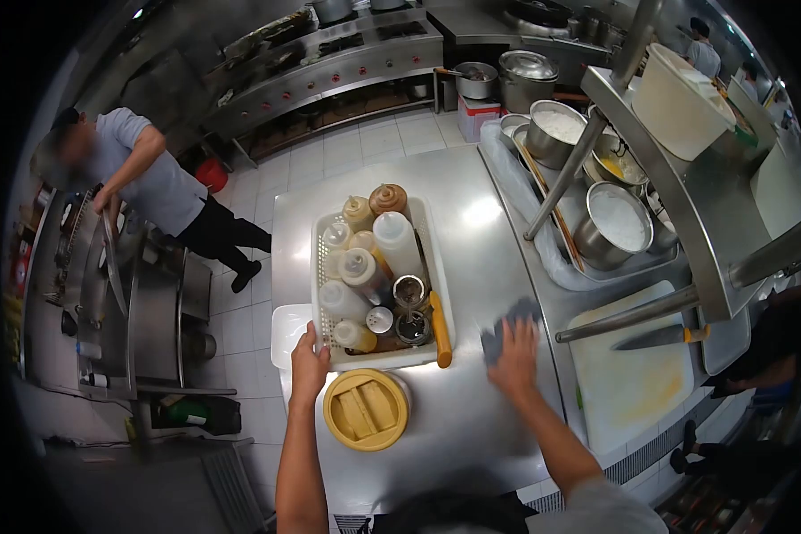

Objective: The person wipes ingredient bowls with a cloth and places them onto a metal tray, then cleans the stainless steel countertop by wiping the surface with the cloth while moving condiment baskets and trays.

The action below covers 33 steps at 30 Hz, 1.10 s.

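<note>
My left hand [310, 360] is closed on the lower left corner of a white plastic basket [319, 285]. Squeeze bottles [358, 267], open jars [410, 327] and an orange-handled tool [440, 331] stand in the basket. Beside that hand lies a white dish [290, 331]. A tub with a yellow lid [366, 410] sits just below the basket. To the right, my right hand [513, 356] presses a dark grey cloth [507, 329] against the steel table [463, 205]; its fingers are slightly blurred.
At the right are a cutting board [627, 374] with a knife [654, 337], a tray of metal pots [556, 133], and a steel shelf frame [676, 196]. A co-worker [151, 169] stands at the left counter. Stoves [329, 76] line the back.
</note>
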Tool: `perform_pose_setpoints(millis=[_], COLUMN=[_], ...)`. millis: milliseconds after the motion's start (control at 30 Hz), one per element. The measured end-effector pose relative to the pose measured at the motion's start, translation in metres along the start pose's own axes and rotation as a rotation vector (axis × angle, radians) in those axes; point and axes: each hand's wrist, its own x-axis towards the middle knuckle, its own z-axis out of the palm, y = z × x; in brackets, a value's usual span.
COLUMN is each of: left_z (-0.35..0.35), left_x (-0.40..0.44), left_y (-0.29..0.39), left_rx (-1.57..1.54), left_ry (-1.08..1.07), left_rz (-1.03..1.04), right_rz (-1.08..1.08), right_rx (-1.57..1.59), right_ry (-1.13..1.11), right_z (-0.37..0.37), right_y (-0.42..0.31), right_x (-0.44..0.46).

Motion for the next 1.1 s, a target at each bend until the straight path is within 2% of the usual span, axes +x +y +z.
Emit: perform_pose_setpoints(millis=[100, 167, 233, 300, 333, 433, 467, 500, 567, 600, 667, 733, 833, 900, 967, 1033, 1067, 1100], left_z=[-0.002, 0.004, 0.003, -0.010, -0.010, -0.005, 0.001, 0.000, 0.008, 0.007, 0.007, 0.000, -0.003, -0.002, -0.002, -0.003, -0.001, -0.001], left_x=[0.003, 0.002, 0.003, 0.000, 0.000, -0.001, 0.003, 0.001, -0.004, -0.006, -0.005, -0.006, -0.013, -0.019, -0.026, -0.030, -0.033, -0.036], left_y=[0.008, -0.008, 0.009, 0.046, 0.042, 0.022, -0.006, -0.006, -0.016, -0.014, -0.016, -0.009, -0.009, -0.007, 0.000, 0.003, 0.003, 0.004], left_rx=[0.036, 0.026, 0.020, -0.021, 0.013, -0.157, -0.111, -0.152, -0.308, -0.339, -0.291, -0.299, -0.293, -0.366, -0.396, -0.307, -0.288, -0.271], left_ry=[-0.043, 0.001, 0.012, -0.106, -0.110, -0.086, -0.123, -0.120, -0.131, -0.148, -0.158, -0.157, -0.168, -0.219, -0.183, -0.200, -0.182, -0.164], left_rz=[-0.082, 0.004, 0.000, -0.317, -0.282, -0.170, -0.142, -0.090, -0.084, -0.114, -0.064, -0.066, -0.039, -0.131, -0.119, -0.145, -0.118, -0.090], right_rz=[-0.063, -0.081, -0.305, -0.545, -0.639, -0.653, -0.641, -0.668, -0.486, -0.501, -0.186, -0.087, -0.153, -0.180, -0.065, 0.098, 0.066, -0.143], right_rx=[0.091, 0.114, 0.139, 0.286, 0.326, 0.369, 0.378, 0.441, 0.295, 0.288, 0.179, 0.129, 0.013, 0.006, -0.028, 0.008, 0.030, -0.073], right_ry=[0.180, 0.166, 0.078, -0.057, -0.155, -0.253, -0.269, -0.338, -0.354, -0.356, -0.121, -0.171, -0.194, -0.138, -0.146, -0.210, -0.253, -0.375], right_z=[0.032, 0.044, 0.058, 0.067, 0.065, 0.049, 0.039, 0.027, -0.010, -0.011, -0.011, -0.001, 0.044, 0.086, 0.105, 0.107, 0.114, 0.130], right_y=[-0.011, -0.022, -0.028, -0.022, -0.019, 0.008, 0.016, 0.032, 0.039, 0.042, 0.047, 0.032, 0.030, 0.037, 0.018, -0.034, -0.058, -0.073], right_x=[0.140, 0.220, 0.254, 0.233, 0.212, 0.101, 0.058, 0.025, -0.018, -0.015, 0.002, 0.063, 0.185, 0.283, 0.373, 0.439, 0.466, 0.493])
